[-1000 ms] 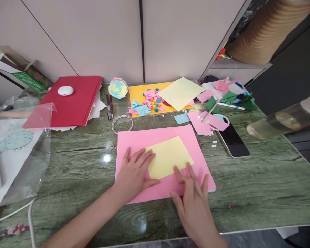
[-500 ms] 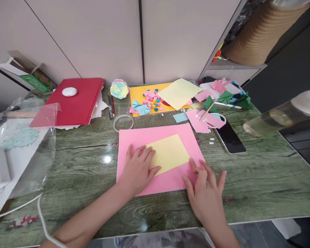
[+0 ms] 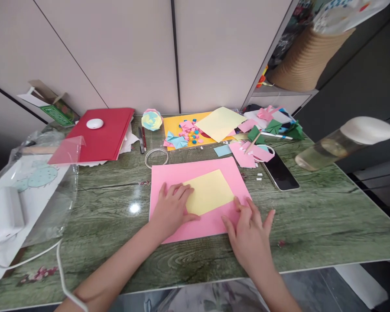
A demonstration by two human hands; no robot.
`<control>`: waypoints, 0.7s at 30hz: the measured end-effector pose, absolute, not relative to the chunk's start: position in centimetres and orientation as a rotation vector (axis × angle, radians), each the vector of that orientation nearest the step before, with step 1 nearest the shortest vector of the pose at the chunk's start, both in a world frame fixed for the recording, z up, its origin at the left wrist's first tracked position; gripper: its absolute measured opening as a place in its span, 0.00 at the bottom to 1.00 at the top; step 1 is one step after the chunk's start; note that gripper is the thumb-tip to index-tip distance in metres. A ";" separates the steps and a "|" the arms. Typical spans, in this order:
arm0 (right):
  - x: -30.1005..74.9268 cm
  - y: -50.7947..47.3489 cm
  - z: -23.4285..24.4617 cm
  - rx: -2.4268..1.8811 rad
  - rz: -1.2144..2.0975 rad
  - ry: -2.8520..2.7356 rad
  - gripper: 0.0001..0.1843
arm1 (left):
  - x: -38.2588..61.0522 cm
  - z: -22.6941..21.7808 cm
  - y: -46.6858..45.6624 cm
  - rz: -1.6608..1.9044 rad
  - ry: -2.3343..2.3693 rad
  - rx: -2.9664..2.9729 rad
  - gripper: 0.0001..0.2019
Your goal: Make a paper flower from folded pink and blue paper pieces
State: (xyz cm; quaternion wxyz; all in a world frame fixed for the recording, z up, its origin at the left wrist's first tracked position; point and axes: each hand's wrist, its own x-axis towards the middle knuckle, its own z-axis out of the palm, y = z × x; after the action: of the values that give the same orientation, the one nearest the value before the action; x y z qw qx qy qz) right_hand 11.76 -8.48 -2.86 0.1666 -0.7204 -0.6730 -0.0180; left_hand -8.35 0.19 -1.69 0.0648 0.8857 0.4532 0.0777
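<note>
A pale yellow sheet of paper (image 3: 211, 193) lies at a slant on a larger pink sheet (image 3: 198, 232) at the front of the table. My left hand (image 3: 173, 208) rests on the left end of the yellow paper, fingers spread and pressing down, thumb along its lower edge. At the right, my right hand (image 3: 251, 234) has its fingers apart. Its index fingertip touches the lower right corner of the yellow paper, and its other fingers lie over the pink sheet's right edge. Neither hand grips anything.
Behind the pink sheet are a tape roll (image 3: 156, 158), a yellow-orange sheet (image 3: 170, 123) with beads and folded paper, and pink scraps (image 3: 242, 155). A phone (image 3: 282, 172) and a bottle (image 3: 328, 149) stand right. At left are a red folder (image 3: 107, 138) and a white cable (image 3: 62, 273).
The camera view has shifted slightly. Both hands stay in nearly the same place on the papers, and the papers have not visibly moved on the table.
</note>
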 end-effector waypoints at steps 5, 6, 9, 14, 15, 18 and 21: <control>8.3 -8.7 -2.2 -1.873 0.044 -2.049 0.22 | -8.4 -1.6 0.1 0.252 1.365 2.649 0.35; 7.6 -8.8 -2.1 -1.823 0.078 -2.079 0.22 | -8.4 -1.6 0.1 0.256 1.364 2.649 0.34; 5.9 -9.1 -2.0 -1.682 0.222 -2.157 0.22 | -8.6 -1.7 0.1 0.261 1.348 2.658 0.32; 6.1 -9.4 -2.2 -1.713 0.388 -2.135 0.25 | -8.6 -1.9 0.1 0.264 1.343 2.644 0.33; 6.6 -9.4 -2.2 -1.749 0.375 -2.117 0.25 | -8.6 -2.0 0.1 0.264 1.343 2.642 0.34; 8.6 -9.3 -2.5 -1.850 0.299 -2.038 0.24 | -8.6 -2.0 0.1 0.257 1.348 2.641 0.36; 10.9 -9.0 -2.8 -1.959 0.207 -1.928 0.22 | -8.5 -2.0 0.0 0.253 1.359 2.640 0.36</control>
State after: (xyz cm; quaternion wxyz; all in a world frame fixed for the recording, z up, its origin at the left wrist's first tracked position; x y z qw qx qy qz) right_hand 10.89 -8.98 -2.78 0.1915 -0.6974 -0.6866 0.0736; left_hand -8.55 0.02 -2.04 0.0808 0.8830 0.4545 0.0845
